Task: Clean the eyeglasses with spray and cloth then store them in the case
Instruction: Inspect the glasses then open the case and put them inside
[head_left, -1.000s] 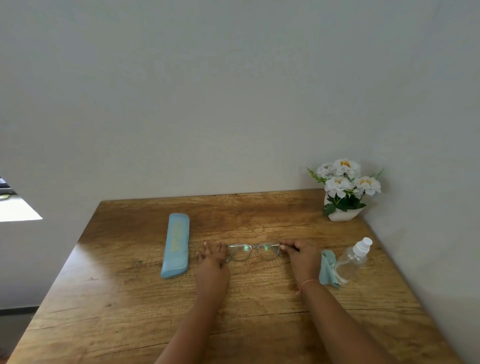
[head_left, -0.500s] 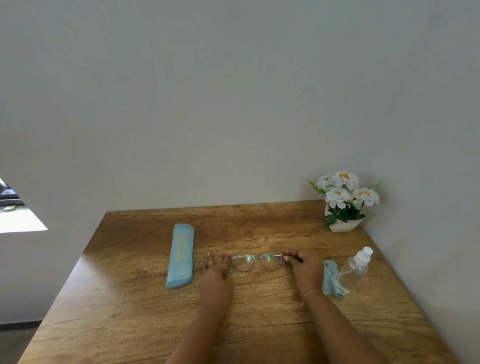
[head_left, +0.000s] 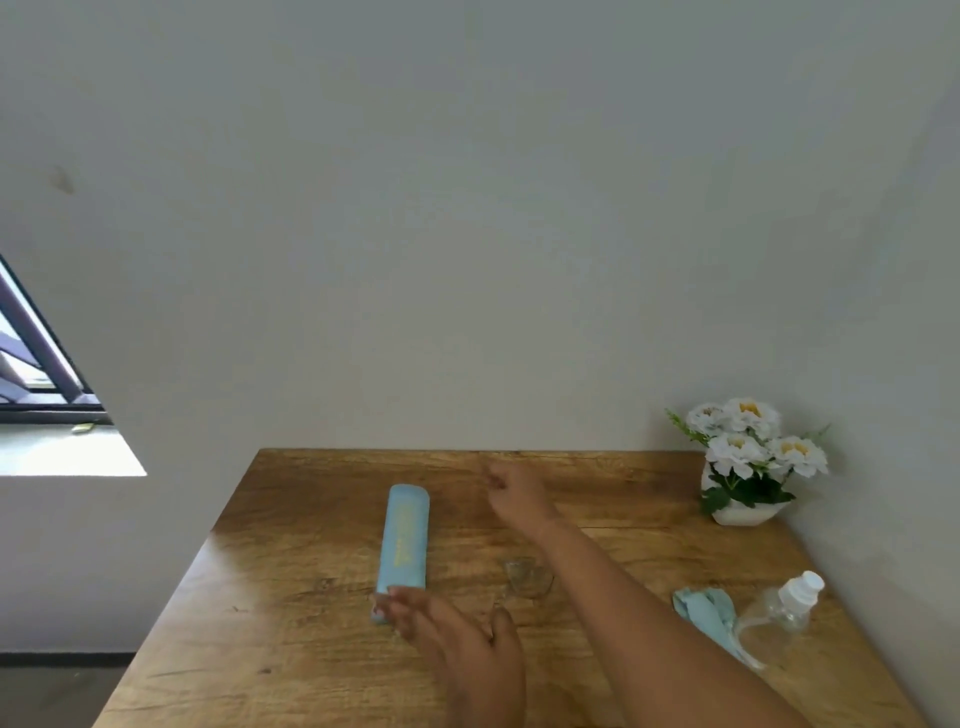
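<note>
A light blue eyeglass case (head_left: 402, 545) lies closed on the wooden worktop (head_left: 311, 649), its long side running away from the person. The left hand (head_left: 462, 644) reaches in from the near edge with its fingers held fairly straight. Its fingertips (head_left: 387, 610) meet the near end of the case, and nothing is gripped.

The eyeglasses (head_left: 527, 578) rest on the worktop just right of the case's near half. They show only faintly: one clear lens is visible and the rest is hidden under the right forearm, which crosses above them. The right hand (head_left: 514, 491) is stretched out right of the case's far end, over the back part of the worktop. It is blurred, its fingers loosely curled with nothing seen in them.

Well to the right of the case, a crumpled pale blue cloth (head_left: 704, 613) lies touching a clear spray bottle (head_left: 776, 621) with a white cap, which lies on its side. Farther right and beyond the case's far end, a white pot of white artificial flowers (head_left: 743, 467) stands in the corner by the wall. A window (head_left: 31, 374) shows far to the left of the case.
</note>
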